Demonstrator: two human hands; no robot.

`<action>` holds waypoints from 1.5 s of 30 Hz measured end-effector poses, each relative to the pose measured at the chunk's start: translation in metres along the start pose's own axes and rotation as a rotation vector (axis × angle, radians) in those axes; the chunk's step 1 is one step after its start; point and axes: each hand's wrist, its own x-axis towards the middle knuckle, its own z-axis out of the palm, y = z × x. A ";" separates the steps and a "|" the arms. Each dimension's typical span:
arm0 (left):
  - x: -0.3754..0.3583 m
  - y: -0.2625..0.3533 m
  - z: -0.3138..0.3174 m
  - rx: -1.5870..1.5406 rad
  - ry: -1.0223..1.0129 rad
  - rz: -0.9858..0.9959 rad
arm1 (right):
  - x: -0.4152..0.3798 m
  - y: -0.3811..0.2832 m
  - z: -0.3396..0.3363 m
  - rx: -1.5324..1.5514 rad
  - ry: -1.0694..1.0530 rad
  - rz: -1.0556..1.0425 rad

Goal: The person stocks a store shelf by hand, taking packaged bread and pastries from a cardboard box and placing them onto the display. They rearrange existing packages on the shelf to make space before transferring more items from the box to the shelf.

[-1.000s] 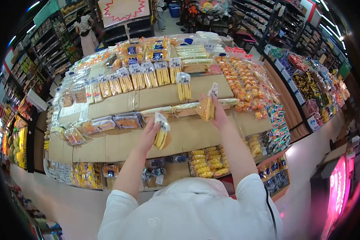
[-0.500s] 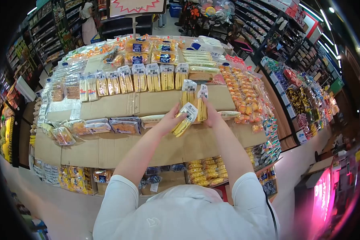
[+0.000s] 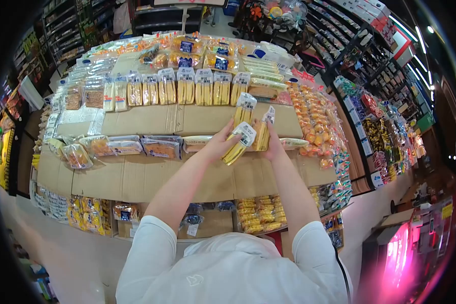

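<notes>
My left hand [image 3: 222, 144] is closed on a clear pack of yellow bread strips [image 3: 236, 147] with a white label, held at a slant over the cardboard. Behind it, a second bread pack [image 3: 244, 110] stands partly hidden, its lower end close to my left fingers. My right hand [image 3: 273, 142] grips another bread pack [image 3: 263, 134] along its right side, label upward. Just beyond both hands, a row of matching bread packs [image 3: 203, 90] stands upright across the display.
Brown cardboard [image 3: 137, 120] covers the stepped display. Bagged pastries [image 3: 159, 147] lie along its middle ledge, left of my hands. Small orange-wrapped cakes [image 3: 316, 129] are heaped at the right. Yellow snack packs [image 3: 261, 215] fill a lower shelf near my body.
My view has tipped and shifted slightly, so the display sits higher in the picture. Both hands still hold bread packs, which now lean a little more to the right.
</notes>
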 end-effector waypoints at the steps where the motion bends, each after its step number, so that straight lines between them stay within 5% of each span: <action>1: 0.006 -0.006 -0.006 -0.042 0.047 -0.063 | -0.010 -0.003 0.009 0.031 0.029 -0.038; 3: 0.014 -0.017 -0.027 -0.124 0.134 -0.195 | -0.029 -0.008 0.013 0.008 0.048 -0.121; 5: 0.012 0.002 -0.038 -0.216 0.369 -0.043 | -0.041 -0.010 0.008 0.048 0.041 -0.165; 8: 0.035 -0.001 -0.064 -0.178 0.416 0.134 | -0.065 -0.011 0.024 0.042 0.035 -0.166; 14: 0.064 -0.009 -0.057 0.090 0.358 0.067 | -0.080 0.007 0.027 0.077 -0.170 -0.150; 17: 0.078 -0.022 -0.046 -0.160 0.398 0.067 | -0.095 0.009 0.041 -0.025 -0.185 -0.169; 20: 0.078 -0.014 -0.041 -0.085 0.390 0.084 | -0.097 0.011 0.035 0.000 -0.260 -0.067; 26: 0.085 -0.012 -0.043 -0.035 0.345 0.045 | -0.092 0.028 0.037 -0.158 -0.112 -0.083; 29: 0.084 -0.029 -0.039 0.272 0.735 0.358 | -0.087 0.031 0.050 -0.170 -0.105 -0.088; 32: 0.011 0.039 -0.035 0.218 0.444 0.142 | -0.077 0.040 0.055 -0.288 -0.096 -0.067; 34: -0.028 0.057 -0.026 0.332 0.134 0.233 | -0.066 0.054 0.055 -0.396 0.010 -0.097; 37: -0.058 0.079 -0.022 0.431 -0.027 0.151 | -0.059 0.069 0.078 -0.480 0.073 -0.145; 41: -0.047 0.050 -0.047 0.257 0.117 0.071 | -0.043 0.089 0.094 -0.408 0.167 -0.180; 45: -0.031 0.059 -0.087 0.451 0.355 -0.022 | -0.054 0.076 0.093 -0.561 -0.101 -0.278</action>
